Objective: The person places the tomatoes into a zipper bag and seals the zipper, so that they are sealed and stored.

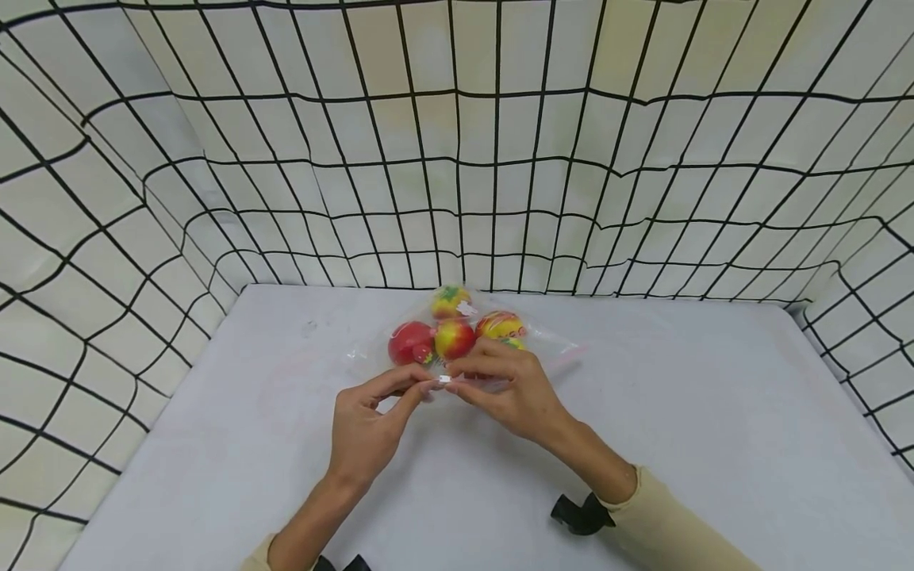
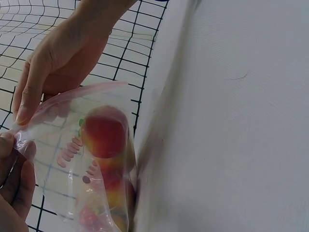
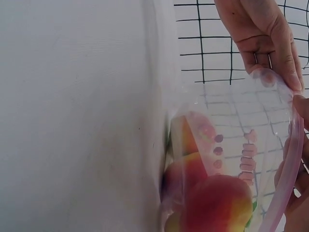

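Note:
A clear zip bag (image 1: pixel 560 349) with a pink zip edge (image 2: pixel 72 94) lies on the table with several toy fruits inside. Among them are a round red one (image 1: pixel 408 342), a red-and-yellow one (image 1: pixel 455 341), a yellow-red one (image 1: pixel 498 323) and a yellow one with a green top (image 1: pixel 448 303). My left hand (image 1: pixel 367 424) pinches the bag's near edge between thumb and fingers. Right beside it, my right hand (image 1: pixel 516 396) pinches the same edge, with a small white piece (image 1: pixel 444 379) between the two fingertips. Both wrist views show the zip edge raised above the fruits.
White cloth covers the table (image 1: pixel 678 396). Black netting (image 1: pixel 471 182) hangs in front of pale walls along the back and both sides. A black strap piece (image 1: pixel 581 514) shows by the right sleeve (image 1: pixel 671 519), another at the bottom by the left wrist.

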`<state>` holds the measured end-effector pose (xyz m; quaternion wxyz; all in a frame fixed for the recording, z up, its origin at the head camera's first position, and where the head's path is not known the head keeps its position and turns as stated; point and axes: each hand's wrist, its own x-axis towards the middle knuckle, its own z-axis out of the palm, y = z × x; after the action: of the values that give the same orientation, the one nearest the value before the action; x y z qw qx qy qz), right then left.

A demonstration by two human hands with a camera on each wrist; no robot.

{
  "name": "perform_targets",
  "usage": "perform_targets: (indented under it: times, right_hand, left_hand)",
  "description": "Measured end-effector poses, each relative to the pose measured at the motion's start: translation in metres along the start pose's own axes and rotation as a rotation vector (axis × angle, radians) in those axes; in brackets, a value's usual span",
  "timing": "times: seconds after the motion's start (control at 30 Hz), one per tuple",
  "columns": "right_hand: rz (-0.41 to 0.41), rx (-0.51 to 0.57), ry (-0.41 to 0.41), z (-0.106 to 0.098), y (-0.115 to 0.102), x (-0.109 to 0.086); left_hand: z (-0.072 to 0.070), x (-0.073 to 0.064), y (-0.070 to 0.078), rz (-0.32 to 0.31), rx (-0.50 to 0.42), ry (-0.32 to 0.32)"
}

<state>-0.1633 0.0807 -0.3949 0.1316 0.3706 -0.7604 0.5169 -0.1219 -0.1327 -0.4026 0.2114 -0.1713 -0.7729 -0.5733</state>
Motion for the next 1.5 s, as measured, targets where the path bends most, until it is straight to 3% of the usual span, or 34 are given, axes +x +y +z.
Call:
perform_targets:
  times: [0.27,0.67,0.9,1.03,1.5]
  right_hand:
    - [0.012,-0.007,0.021,-0.006,0.003,-0.006]
    - [0.032,-0.006,0.021,-0.012,0.006,-0.01]
    - [0.036,0.002,0.017,-0.013,0.008,-0.012]
    - [0.052,-0.009,0.006,-0.013,0.008,-0.013]
    - [0.06,-0.068,-0.02,-0.008,0.008,-0.013]
  left_hand:
    - [-0.003,0.0,0.001,0.02,0.006,0.026]
    - [-0.004,-0.001,0.004,-0.023,0.029,0.028]
    - [-0.003,-0.001,0.001,-0.051,-0.001,-0.005]
    - [-0.003,0.001,0.001,-0.061,0.038,-0.042]
    - [-0.002,0.007,0.0,0.06,0.174,-0.11]
